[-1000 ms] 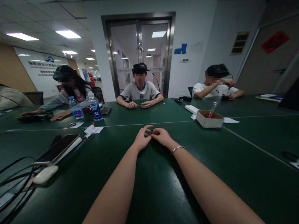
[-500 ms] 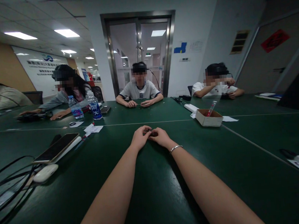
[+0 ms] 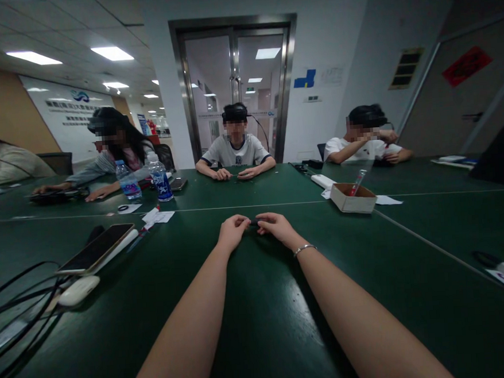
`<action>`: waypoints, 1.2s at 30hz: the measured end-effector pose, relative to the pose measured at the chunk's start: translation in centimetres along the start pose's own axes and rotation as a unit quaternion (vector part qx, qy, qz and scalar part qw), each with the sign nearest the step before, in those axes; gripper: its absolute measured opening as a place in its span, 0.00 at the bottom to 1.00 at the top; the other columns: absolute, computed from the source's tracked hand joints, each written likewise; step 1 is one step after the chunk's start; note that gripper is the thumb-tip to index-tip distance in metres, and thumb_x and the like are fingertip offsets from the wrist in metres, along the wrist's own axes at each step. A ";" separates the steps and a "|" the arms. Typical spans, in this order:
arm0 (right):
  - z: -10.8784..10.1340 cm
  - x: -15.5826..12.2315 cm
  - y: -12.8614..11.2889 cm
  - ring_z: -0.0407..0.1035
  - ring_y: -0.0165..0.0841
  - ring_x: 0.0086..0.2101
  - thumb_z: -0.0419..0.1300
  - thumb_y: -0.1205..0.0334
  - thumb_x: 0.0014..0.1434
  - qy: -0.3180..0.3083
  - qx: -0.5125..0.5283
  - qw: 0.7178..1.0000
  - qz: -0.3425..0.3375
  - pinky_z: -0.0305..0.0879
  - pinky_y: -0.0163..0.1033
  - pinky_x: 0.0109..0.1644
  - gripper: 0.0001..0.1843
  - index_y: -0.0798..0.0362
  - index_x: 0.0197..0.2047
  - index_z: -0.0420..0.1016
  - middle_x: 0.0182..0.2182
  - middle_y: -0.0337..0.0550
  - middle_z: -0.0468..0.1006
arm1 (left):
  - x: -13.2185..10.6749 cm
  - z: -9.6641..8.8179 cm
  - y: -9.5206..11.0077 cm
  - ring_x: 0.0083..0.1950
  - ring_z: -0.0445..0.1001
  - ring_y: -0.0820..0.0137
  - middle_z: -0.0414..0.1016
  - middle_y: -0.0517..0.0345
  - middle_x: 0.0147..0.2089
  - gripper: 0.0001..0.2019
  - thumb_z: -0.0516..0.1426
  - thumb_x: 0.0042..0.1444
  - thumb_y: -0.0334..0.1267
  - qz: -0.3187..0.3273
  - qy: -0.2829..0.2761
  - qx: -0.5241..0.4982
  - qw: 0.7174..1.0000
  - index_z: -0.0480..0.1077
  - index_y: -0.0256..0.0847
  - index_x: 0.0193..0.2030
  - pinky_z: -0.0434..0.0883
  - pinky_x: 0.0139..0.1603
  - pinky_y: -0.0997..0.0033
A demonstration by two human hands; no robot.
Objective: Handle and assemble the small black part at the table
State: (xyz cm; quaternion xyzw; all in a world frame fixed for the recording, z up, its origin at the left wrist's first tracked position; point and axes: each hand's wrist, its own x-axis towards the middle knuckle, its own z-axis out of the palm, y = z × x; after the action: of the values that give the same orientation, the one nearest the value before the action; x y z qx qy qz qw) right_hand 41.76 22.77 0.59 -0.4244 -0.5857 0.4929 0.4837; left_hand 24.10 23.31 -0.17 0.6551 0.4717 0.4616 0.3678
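Over the middle of the dark green table, a small dark object spans the short gap between my hands. My left hand pinches at its left end with thumb and fingers together. From the other side, my right hand closes its fingertips on the right end. A silver bracelet circles my right wrist. The object is too small and partly covered for me to tell its kind.
On the left lie a phone, a white rounded device and black cables. Two bottles stand beyond. A small open box holding a tube is at right. Several people sit around the table, one person directly opposite.
My hands have drawn slightly apart, the right one shifting right. More of the small dark object now shows between the fingertips.
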 end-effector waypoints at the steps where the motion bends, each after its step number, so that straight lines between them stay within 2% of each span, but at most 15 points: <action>1: -0.1 0.0 -0.1 0.72 0.27 0.25 0.62 0.75 0.54 -0.001 0.018 1.000 0.005 0.71 0.30 0.30 0.12 0.60 0.42 0.74 0.29 0.42 0.77 | 0.0 0.0 0.0 0.35 0.75 0.69 0.77 0.53 0.34 0.09 0.58 0.55 0.40 -0.006 0.001 -0.009 1.000 0.74 0.37 0.39 0.71 0.39 0.71; 6: -0.5 -0.1 -0.3 0.74 0.28 0.28 0.65 0.78 0.51 -0.010 0.087 0.995 0.037 0.75 0.30 0.35 0.15 0.58 0.42 0.76 0.33 0.43 0.76 | 0.2 -0.1 0.2 0.32 0.74 0.70 0.77 0.52 0.31 0.12 0.57 0.56 0.44 -0.027 0.000 -0.004 1.000 0.74 0.35 0.36 0.69 0.35 0.73; 10: -0.7 -0.2 -0.5 0.75 0.28 0.29 0.65 0.76 0.53 -0.024 0.122 0.991 0.050 0.76 0.30 0.36 0.12 0.58 0.42 0.77 0.32 0.43 0.76 | 0.3 -0.2 0.3 0.30 0.73 0.71 0.77 0.54 0.30 0.15 0.56 0.56 0.48 -0.036 -0.006 0.014 0.999 0.74 0.36 0.35 0.66 0.31 0.74; 19: -0.3 -0.5 -0.7 0.76 0.31 0.32 0.67 0.76 0.52 -0.035 0.116 0.991 0.054 0.77 0.33 0.38 0.14 0.57 0.42 0.75 0.37 0.45 0.75 | -0.4 -0.8 1.4 0.27 0.71 0.71 0.75 0.56 0.26 0.20 0.53 0.56 0.54 -0.060 0.017 0.080 0.995 0.73 0.37 0.29 0.64 0.30 0.73; 29: 0.8 -0.6 -1.0 0.76 0.30 0.31 0.65 0.76 0.52 -0.029 0.124 0.991 0.043 0.77 0.31 0.35 0.12 0.57 0.41 0.75 0.34 0.44 0.76 | -0.3 -1.1 0.9 0.24 0.69 0.71 0.72 0.57 0.22 0.25 0.49 0.57 0.59 -0.066 0.062 0.119 0.989 0.72 0.39 0.25 0.61 0.26 0.72; 32: 0.6 -0.6 -0.9 0.75 0.30 0.29 0.64 0.76 0.54 -0.025 0.133 0.990 0.050 0.76 0.30 0.33 0.11 0.58 0.41 0.74 0.33 0.45 0.77 | -0.1 -0.9 0.5 0.26 0.69 0.71 0.73 0.57 0.24 0.22 0.52 0.56 0.56 -0.039 0.046 0.089 0.994 0.72 0.38 0.27 0.63 0.28 0.73; 36: 0.4 -0.4 -0.8 0.75 0.30 0.27 0.64 0.75 0.54 0.003 0.143 0.989 0.047 0.75 0.30 0.31 0.08 0.59 0.40 0.74 0.30 0.46 0.78 | 0.0 -0.5 0.6 0.38 0.74 0.69 0.76 0.54 0.37 0.12 0.60 0.52 0.44 0.031 0.005 -0.030 0.999 0.72 0.38 0.39 0.69 0.41 0.73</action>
State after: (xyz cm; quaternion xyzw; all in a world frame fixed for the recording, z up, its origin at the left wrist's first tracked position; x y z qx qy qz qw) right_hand 41.47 22.16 1.26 -0.3798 -0.4868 0.5925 0.5175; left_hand 23.79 23.13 0.54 0.6557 0.4386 0.4904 0.3705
